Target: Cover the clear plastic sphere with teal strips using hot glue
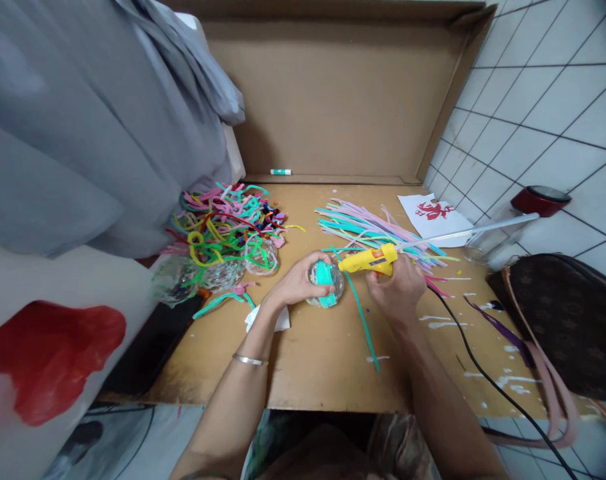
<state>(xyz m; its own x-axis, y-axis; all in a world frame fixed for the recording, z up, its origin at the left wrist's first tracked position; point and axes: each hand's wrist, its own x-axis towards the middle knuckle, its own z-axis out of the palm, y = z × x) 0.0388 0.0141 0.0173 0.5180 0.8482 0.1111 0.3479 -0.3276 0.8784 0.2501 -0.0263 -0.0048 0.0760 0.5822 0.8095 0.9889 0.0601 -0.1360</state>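
My left hand (pixel 297 281) is closed around a clear plastic ball (pixel 325 284) with a teal pipe cleaner wrapped on it, resting on the cardboard work surface (pixel 323 360). My right hand (pixel 401 288) grips a yellow hot glue gun (pixel 369 261), its nozzle pointing left at the ball. A long teal pipe cleaner (pixel 363 320) trails from the ball toward me. The gun's black cord (pixel 483 367) runs off to the lower right.
A tangled heap of coloured pipe cleaners (pixel 223 223) and clear balls (pixel 261 256) lies at the left. Straight pipe cleaners (pixel 367 230) fan out behind the hands. A glass jar (pixel 493 240), a brown bag (pixel 557 320), grey cloth (pixel 83 120) and an upright cardboard wall (pixel 343 93) surround the surface.
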